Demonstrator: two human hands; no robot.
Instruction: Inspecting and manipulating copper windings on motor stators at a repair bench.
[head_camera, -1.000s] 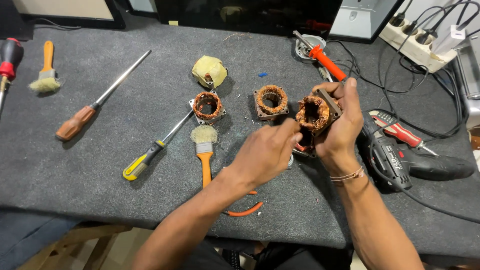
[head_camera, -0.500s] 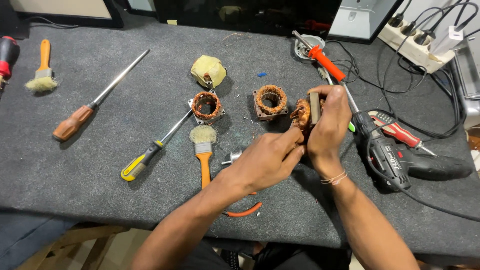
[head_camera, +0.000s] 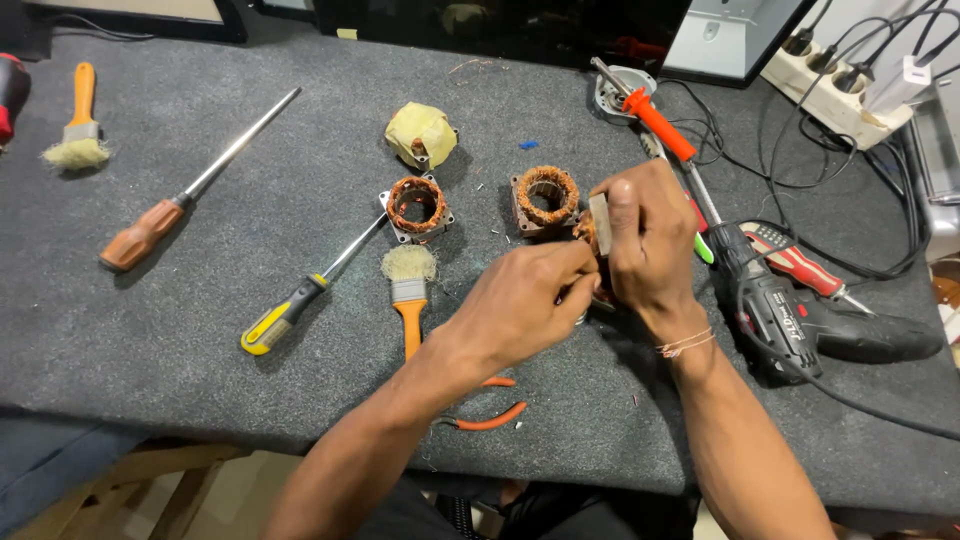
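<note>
My right hand (head_camera: 650, 240) grips a small motor stator (head_camera: 592, 232) with copper windings, mostly hidden behind its fingers. My left hand (head_camera: 525, 300) pinches at the lower side of the same stator with its fingertips. Both hands hover just above the grey mat (head_camera: 200, 380). A second copper-wound stator (head_camera: 545, 198) sits right behind my hands. A third stator (head_camera: 417, 205) lies to the left, next to a yellow-taped one (head_camera: 421, 134).
An orange-handled brush (head_camera: 408, 290), a yellow-and-black screwdriver (head_camera: 300, 300) and orange pliers (head_camera: 490, 415) lie near my left arm. A black drill (head_camera: 790, 315), a red tool (head_camera: 795, 262) and an orange soldering iron (head_camera: 655, 122) lie right. A long wooden-handled screwdriver (head_camera: 190, 190) and another brush (head_camera: 78, 130) lie left.
My hands turned the stator from face-up to edge-on and lowered it toward the mat. The left hand's fingers shifted to its underside.
</note>
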